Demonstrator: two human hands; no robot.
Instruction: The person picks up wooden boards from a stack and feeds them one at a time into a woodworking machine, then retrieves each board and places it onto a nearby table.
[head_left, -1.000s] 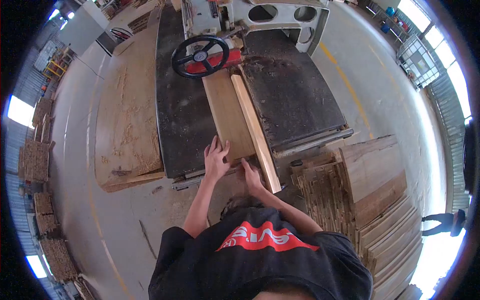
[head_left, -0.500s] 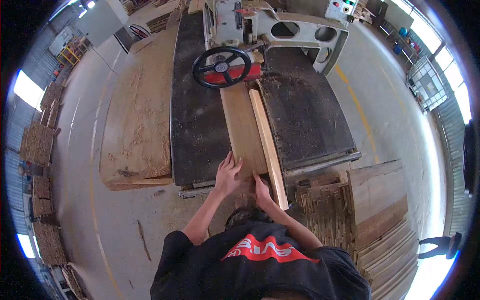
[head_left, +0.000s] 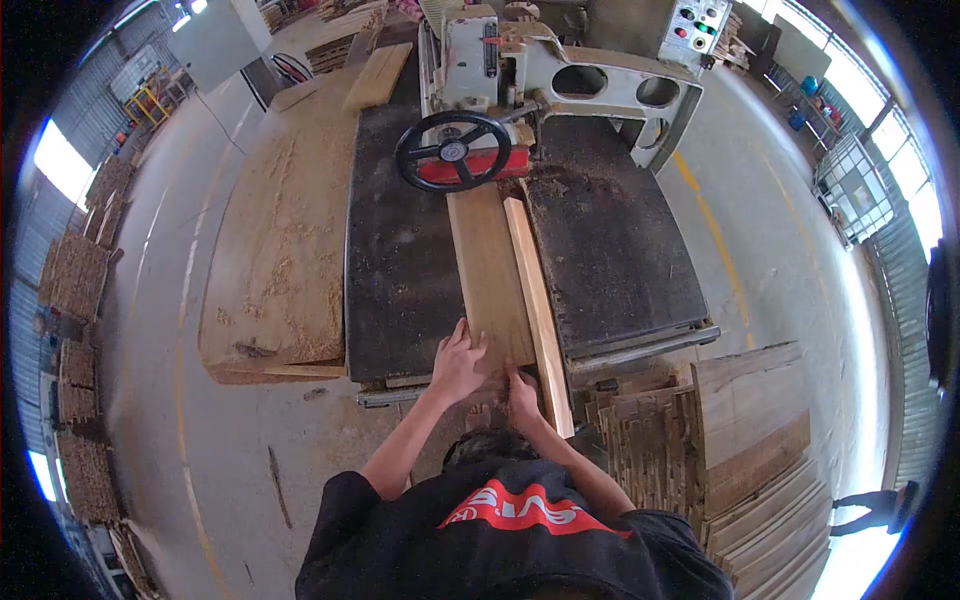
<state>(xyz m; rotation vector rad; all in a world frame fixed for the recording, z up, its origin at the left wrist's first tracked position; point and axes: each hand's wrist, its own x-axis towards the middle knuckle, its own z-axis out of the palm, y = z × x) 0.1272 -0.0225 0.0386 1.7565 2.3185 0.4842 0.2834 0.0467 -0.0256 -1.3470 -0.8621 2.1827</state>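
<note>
A flat wooden board [head_left: 490,265] lies on the dark machine table, its far end under the red guard below the black handwheel [head_left: 453,150]. My left hand [head_left: 460,365] holds the board's left edge near its close end, fingers on top. At the close end, my right hand [head_left: 522,397] is closed on the board's corner, thumb on top and fingers partly hidden. Alongside the board's right edge runs a long, pale wooden strip [head_left: 540,320], which sticks out past the table's front edge.
The white saw-like machine frame [head_left: 610,75] stands ahead, with a button panel [head_left: 697,25] at right. A shavings-covered wooden side table [head_left: 280,230] adjoins on the left, with a loose board [head_left: 380,75] at its far end. Stacked planks [head_left: 660,440] stand close on my right.
The view has tilted slightly, so the machine sits lower in the picture. The loose board at the far left has come nearer. Both my hands stay at the board's close end.
</note>
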